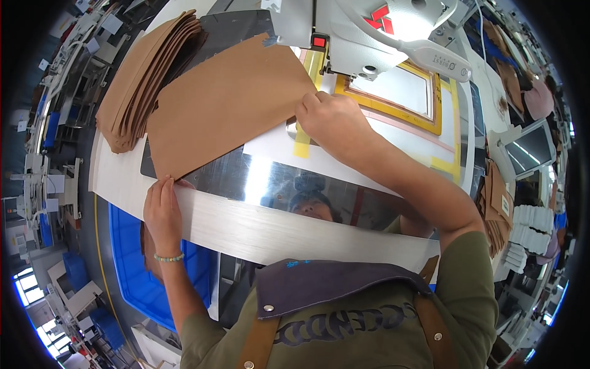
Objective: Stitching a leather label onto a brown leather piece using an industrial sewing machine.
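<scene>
A flat brown fabric panel (230, 104) is stretched between my two hands, tilted across the worktable. My left hand (163, 206) pinches its near left corner at the table's front edge. At its right corner, my right hand (330, 118) grips the edge with bent fingers, over a white template sheet (270, 149) with yellow tape strips. Just beyond that hand stands the white head of a sewing machine (362, 50). A yellow rectangular frame (435, 101) lies on the template, right of my right hand. Part of the panel's far edge reaches near the machine.
A thick stack of brown fabric pieces (138, 80) leans at the left of the panel. Shiny metal plate (246, 181) covers the table's near part. Below the left edge sits a blue bin (123, 258) with brown pieces. A screen (530, 147) and more brown pieces (493, 200) are at right.
</scene>
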`<state>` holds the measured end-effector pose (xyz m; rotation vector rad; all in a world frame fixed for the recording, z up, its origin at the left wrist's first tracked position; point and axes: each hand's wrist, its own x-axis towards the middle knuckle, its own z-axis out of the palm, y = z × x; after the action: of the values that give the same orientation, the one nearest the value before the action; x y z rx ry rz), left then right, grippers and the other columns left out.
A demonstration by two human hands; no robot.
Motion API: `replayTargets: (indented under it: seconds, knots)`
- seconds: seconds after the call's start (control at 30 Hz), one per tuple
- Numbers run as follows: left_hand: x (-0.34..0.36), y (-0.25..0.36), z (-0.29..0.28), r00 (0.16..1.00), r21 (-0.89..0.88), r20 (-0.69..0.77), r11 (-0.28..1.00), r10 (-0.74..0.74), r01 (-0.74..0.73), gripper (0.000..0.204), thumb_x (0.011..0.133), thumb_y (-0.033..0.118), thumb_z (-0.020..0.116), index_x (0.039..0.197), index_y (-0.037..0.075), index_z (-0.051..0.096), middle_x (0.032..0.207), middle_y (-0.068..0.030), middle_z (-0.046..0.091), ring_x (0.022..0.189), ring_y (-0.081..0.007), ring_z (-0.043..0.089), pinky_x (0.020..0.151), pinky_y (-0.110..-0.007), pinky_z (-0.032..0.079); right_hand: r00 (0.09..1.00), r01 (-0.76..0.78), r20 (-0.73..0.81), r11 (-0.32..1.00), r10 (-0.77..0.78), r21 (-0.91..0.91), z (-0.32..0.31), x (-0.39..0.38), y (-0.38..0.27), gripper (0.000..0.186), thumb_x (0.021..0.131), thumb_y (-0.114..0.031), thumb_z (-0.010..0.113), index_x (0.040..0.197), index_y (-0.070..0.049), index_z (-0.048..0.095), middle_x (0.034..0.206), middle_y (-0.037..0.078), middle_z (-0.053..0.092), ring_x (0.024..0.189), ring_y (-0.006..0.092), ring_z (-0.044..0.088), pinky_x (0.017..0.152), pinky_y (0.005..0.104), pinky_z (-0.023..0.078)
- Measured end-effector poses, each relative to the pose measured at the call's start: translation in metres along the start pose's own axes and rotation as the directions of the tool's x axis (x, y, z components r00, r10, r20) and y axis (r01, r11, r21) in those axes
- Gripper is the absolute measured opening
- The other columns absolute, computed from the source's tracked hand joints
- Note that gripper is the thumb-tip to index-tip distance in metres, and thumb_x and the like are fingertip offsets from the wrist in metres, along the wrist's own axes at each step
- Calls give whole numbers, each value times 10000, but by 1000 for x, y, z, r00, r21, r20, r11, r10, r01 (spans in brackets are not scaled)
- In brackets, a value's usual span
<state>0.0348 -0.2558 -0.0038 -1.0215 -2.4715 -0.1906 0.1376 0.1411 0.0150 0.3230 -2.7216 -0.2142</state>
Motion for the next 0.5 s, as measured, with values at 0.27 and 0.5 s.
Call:
replayTargets:
  seconds: [0.27, 0.5]
  knots:
    - [18, -13, 12, 997, 13, 2, 997, 73, -73, 209, 904, -59, 692, 1107, -34, 736, 1097, -131, 753, 998, -310, 734, 869, -400, 618, 1000, -3, -4, 1000, 3, -10, 8, -13, 6, 154, 755, -65, 788, 896, -59, 727, 879, 59, 661, 850, 204, 711, 642, 332, 563]
    - [67, -39, 33, 974, 29, 59, 975, 218, -220, 253, 876, -40, 693, 1123, -16, 745, 1108, -109, 741, 1023, -303, 708, 891, -403, 597, 987, 25, -158, 997, -37, -79, -4, -28, 7, 79, 751, -102, 781, 784, -91, 711, 785, 26, 607, 786, 181, 651, 622, 304, 499]
